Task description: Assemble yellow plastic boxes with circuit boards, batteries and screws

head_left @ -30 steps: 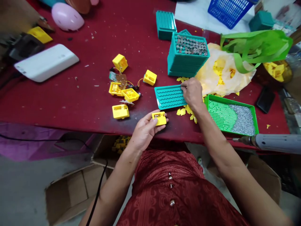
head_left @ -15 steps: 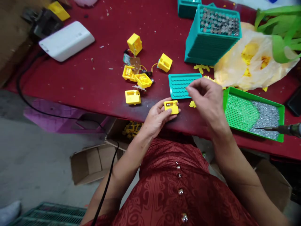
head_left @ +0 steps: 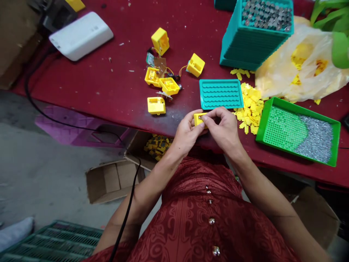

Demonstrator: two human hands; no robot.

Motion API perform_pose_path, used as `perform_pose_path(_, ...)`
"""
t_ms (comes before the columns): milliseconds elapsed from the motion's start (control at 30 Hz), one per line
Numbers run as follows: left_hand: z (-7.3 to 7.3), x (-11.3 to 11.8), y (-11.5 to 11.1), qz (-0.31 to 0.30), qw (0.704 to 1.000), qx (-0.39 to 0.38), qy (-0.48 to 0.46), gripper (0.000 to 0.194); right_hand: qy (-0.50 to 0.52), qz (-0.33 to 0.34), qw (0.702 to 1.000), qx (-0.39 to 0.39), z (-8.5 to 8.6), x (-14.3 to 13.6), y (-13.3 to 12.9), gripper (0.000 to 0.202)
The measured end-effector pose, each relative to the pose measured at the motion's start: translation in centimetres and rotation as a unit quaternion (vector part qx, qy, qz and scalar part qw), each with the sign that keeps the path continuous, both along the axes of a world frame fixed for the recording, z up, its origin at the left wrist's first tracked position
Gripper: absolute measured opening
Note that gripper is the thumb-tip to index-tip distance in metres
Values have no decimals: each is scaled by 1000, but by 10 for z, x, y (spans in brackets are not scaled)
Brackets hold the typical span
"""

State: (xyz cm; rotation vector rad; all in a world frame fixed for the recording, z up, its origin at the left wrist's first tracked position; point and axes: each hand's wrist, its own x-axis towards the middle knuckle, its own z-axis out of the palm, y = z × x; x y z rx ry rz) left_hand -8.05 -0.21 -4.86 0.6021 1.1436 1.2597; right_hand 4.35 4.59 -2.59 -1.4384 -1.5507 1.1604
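A small yellow plastic case (head_left: 197, 118) is gripped in my left hand (head_left: 185, 135), fingers beneath it and thumb at its near edge. My right hand (head_left: 225, 131) pinches thumb and fingertips at the case's open compartment. Whatever lies between those fingertips is hidden. Just beyond both hands lies a shallow teal tray (head_left: 221, 94) with ridged rows. To its right spreads a heap of small flat yellow plastic pieces (head_left: 252, 105). Left of my hands, another yellow case (head_left: 156, 106) rests on the red cloth, near several opened cases (head_left: 169, 86) with wires.
A tall stack of teal trays (head_left: 237, 49) bears silver round cells on top. A green basket (head_left: 263, 125) of small metal screws stands at right, below a plastic bag (head_left: 278, 72). A white power bank (head_left: 81, 36) lies at left; its black cable (head_left: 81, 135) crosses the table edge.
My right hand has come down and left from over the teal tray to the yellow case. The left hand still holds the case. The view has shifted; the screwdriver at right has left it.
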Motion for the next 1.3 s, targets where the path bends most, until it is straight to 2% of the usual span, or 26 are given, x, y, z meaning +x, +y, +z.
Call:
perform_pose_path(200, 2, 1, -4, 0, 991, 30, 128, 48, -9, 45, 999, 5, 0, 8, 4, 12)
perform_pose_path(300, 7, 1, -5, -12, 987, 34, 156, 47, -8, 79, 997, -7, 0, 13, 8, 14)
perform_pose_path(400, 12, 1, -7, -33, 991, 30, 127, 46, -5, 71, 997, -5, -1, 17, 11, 17)
perform_pose_path(500, 16, 2, -8, -52, 996, 24, 72, 46, 22, 56, 998, -34, -3, 20, 14, 33)
perform_pose_path(633, 18, -3, -7, -46, 999, 14, 11, 45, 109, 111, 983, -98, -2, 26, 17, 49)
perform_pose_path(700, 19, -7, -4, -43, 999, -1, -21, 42, 159, 104, 976, -105, -1, 30, 17, 58)
perform_pose_path(767, 21, -11, -1, -48, 998, -16, -47, 41, 174, 60, 980, -74, -1, 34, 14, 59)
perform_pose_path(867, 24, -11, 2, -58, 995, -32, -72, 39, 150, 11, 989, -11, -4, 38, 5, 45)
perform_pose_path(1000, 25, -7, 1, -63, 994, -44, -79, 34, 125, 48, 990, 35, -7, 44, -8, 20)
perform_pose_path(1100, 22, -3, -2, -79, 993, -53, -75, 34, 62, 79, 993, 67, -5, 52, -13, 10)
perform_pose_path(1233, 19, 5, -9, -105, 986, -91, -89, 38, -36, 96, 988, 119, -9, 63, -22, 11)
perform_pose_path(1300, 18, 10, -11, -125, 981, -116, -94, 41, -61, 67, 983, 158, -14, 66, -29, 14)
